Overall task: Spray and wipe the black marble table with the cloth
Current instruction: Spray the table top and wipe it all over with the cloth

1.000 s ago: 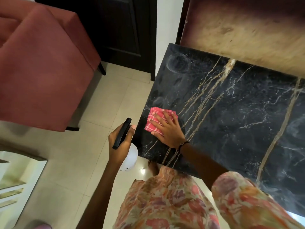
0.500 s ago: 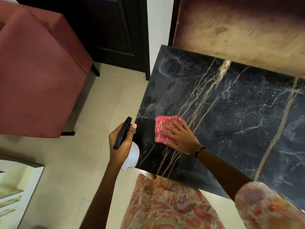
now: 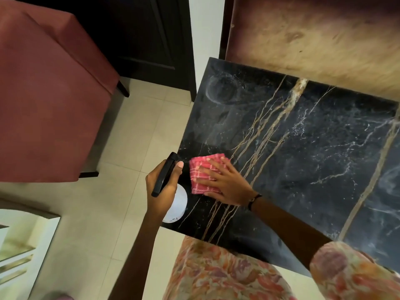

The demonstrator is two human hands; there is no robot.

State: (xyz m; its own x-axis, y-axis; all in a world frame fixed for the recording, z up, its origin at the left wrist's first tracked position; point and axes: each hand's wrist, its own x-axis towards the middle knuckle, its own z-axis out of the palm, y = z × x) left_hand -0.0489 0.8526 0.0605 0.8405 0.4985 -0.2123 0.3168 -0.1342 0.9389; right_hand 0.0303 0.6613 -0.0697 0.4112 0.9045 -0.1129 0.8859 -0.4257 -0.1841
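A folded pink checked cloth (image 3: 202, 175) is pressed flat against the black marble table (image 3: 303, 148) near its left front corner, under the spread, open fingers of the right hand (image 3: 225, 185), around whose wrist a dark band (image 3: 254, 199) is worn. Just left of the cloth, a spray bottle (image 3: 171, 191) (black trigger head, white body) is gripped in the closed left hand (image 3: 161, 189), held over the table's edge. Gold and white veins are seen across the marble. A red upholstered chair (image 3: 43, 105) is stood on the tiled floor (image 3: 129, 159), well apart to the left
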